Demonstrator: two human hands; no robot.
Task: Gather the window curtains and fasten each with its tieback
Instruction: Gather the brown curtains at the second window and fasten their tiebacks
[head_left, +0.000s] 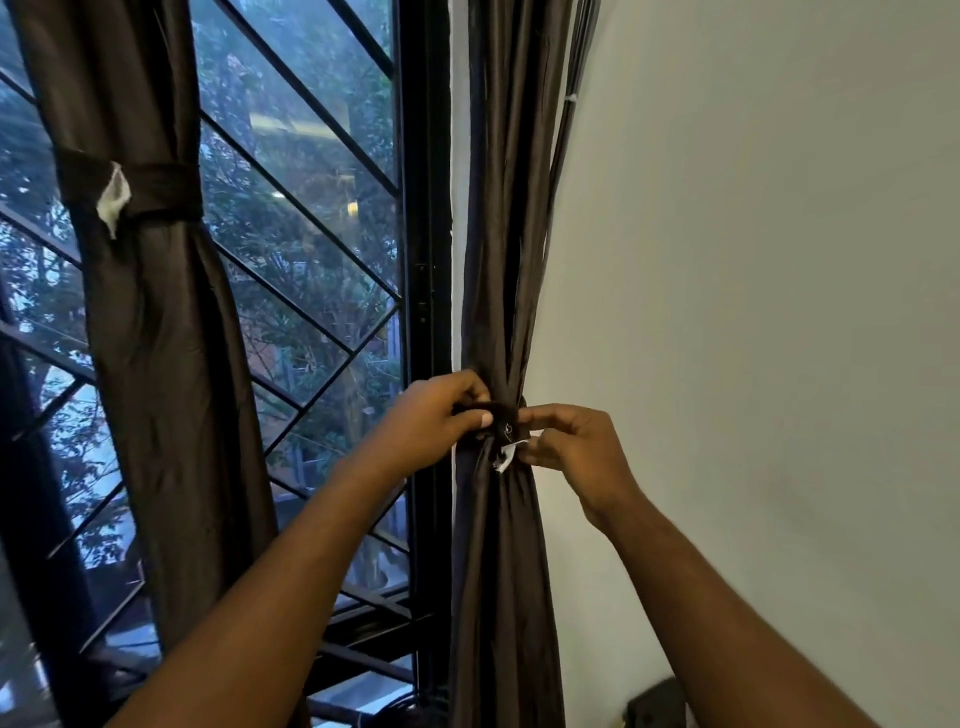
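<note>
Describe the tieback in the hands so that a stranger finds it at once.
Find the barred window; a dark curtain hangs at its right edge, by the wall. The tieback is the dark band around its gathered waist. Unlike the left curtain's tieback, it is pinched by the left hand and right hand.

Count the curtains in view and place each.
2. The left curtain hangs before the window, already tied. The right curtain hangs beside the wall, gathered mid-height. Others may lie outside the view.

The tied curtain hangs left before the window; the gathered curtain hangs right, beside the wall.
</note>
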